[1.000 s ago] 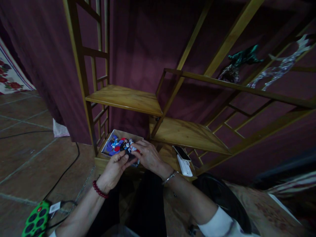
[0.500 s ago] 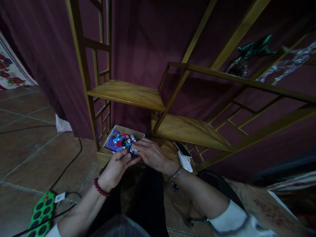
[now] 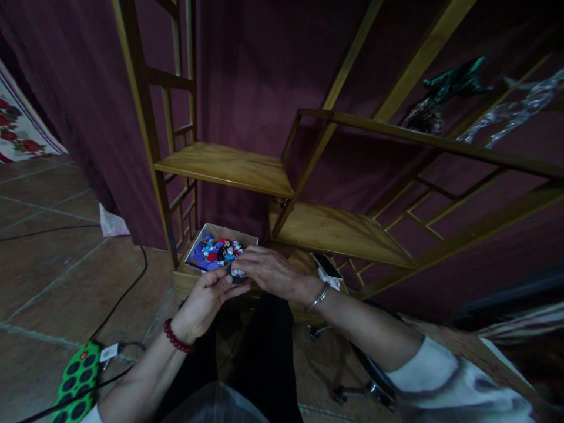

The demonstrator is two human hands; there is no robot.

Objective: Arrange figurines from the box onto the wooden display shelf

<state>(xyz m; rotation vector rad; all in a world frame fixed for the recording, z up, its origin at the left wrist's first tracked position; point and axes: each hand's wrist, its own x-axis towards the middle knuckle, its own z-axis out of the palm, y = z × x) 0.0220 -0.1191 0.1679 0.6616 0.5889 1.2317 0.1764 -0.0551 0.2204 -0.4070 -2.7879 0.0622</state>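
My left hand (image 3: pixel 207 301), with a dark red bead bracelet, is closed around the edge of a small dark round base (image 3: pixel 240 281). My right hand (image 3: pixel 274 272), with a silver bangle, pinches a small white-and-blue figure (image 3: pixel 238 272) at the top of that base. Fingers cover much of the figure, and I cannot tell whether it is fixed to the base. Just beyond both hands sits an open cardboard box (image 3: pixel 240 232). Small figures (image 3: pixel 227 251) in blue, white, red and black lie in it with several purple discs (image 3: pixel 198 256).
A wooden shelf unit (image 3: pixel 224 167) stands ahead against a maroon curtain (image 3: pixel 247 76). To the right a phone (image 3: pixel 326 265) rests on a white object (image 3: pixel 335 284). A green power strip (image 3: pixel 79 376) with cables lies on the tiled floor at left. A wheeled chair base (image 3: pixel 365 392) is at lower right.
My right wrist and forearm have shifted slightly right and up, covering more of the white object. Both hands stay together at the small base, which now shows more of its round face.
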